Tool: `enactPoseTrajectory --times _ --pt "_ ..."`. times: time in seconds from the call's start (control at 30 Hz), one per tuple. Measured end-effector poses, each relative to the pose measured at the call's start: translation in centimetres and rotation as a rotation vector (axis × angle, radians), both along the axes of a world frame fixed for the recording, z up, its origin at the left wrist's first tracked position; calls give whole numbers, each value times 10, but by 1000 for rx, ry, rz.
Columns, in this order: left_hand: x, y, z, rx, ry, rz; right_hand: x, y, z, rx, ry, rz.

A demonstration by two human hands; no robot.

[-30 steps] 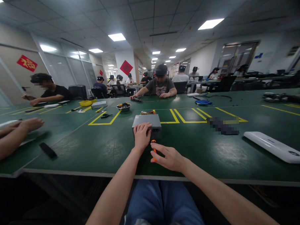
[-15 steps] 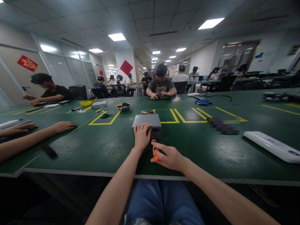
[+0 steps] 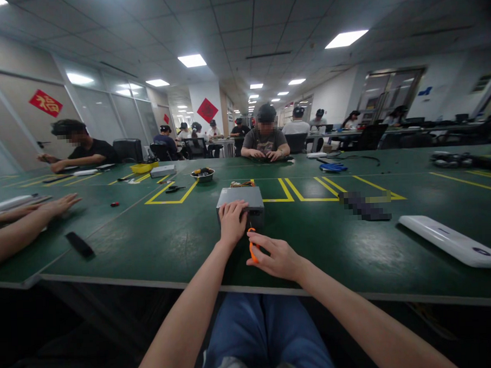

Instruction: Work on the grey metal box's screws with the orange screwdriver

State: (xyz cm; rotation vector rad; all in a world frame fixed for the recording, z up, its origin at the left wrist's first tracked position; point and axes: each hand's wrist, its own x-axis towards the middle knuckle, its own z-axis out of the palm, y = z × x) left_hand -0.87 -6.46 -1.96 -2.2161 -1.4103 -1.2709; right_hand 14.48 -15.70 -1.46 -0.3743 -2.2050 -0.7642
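Misalignment could make the slim orange-handled screwdriver (image 3: 254, 253), pinched in the right hand (image 3: 280, 258), skid against the grey rectangular metal box (image 3: 239, 194) at twelve o'clock, steadied beneath the outstretched left hand (image 3: 232, 223).

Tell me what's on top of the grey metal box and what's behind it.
The left hand rests on the grey metal box, covering part of its top. Wires show just beyond the far edge; the box hides anything lower behind it.
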Motion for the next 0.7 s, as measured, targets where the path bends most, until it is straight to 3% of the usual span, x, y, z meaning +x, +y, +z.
enactPoseTrajectory --times 0.27,0.53,0.7 --pt "-1 1 0 3 -10 -14 1 -4 4 -82 -86 8" --pt "0 0 0 19 -14 -13 2 2 -4 -35 24 2" --pt "0 0 1 10 -11 -15 3 0 -4 -102 -62 -4"
